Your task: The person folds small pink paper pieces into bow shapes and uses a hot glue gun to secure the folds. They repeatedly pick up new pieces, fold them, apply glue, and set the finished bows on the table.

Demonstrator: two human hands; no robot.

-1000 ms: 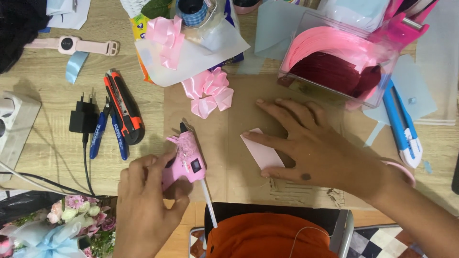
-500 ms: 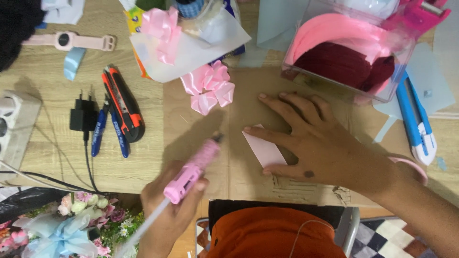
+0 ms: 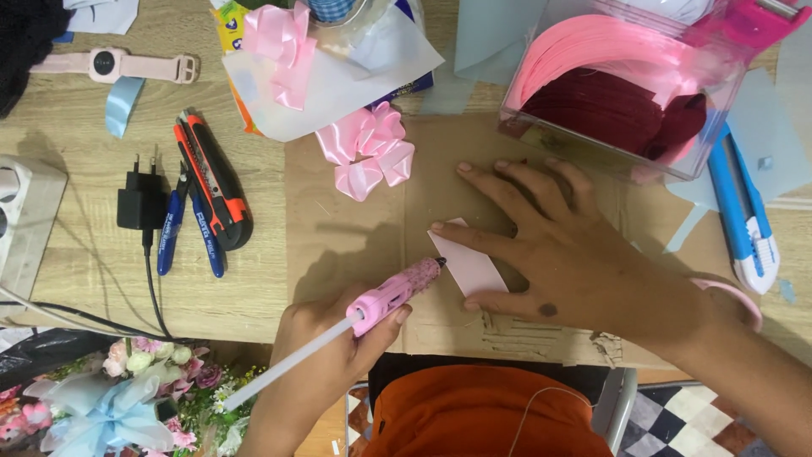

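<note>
Under right hand [image 3: 584,262], pink paper [image 3: 469,269]; glue gun [image 3: 397,292] beside.

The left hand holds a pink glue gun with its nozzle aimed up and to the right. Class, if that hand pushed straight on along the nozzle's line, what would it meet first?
The left hand points the glue gun at the pale pink paper piece pinned by the right hand. That paper's near edge would probably come first; the nozzle's height above it is unclear.

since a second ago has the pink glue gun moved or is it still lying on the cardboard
Yes. The pink glue gun is lifted in the left hand, its tip swung right across the cardboard sheet to the edge of the pink paper piece.
</note>
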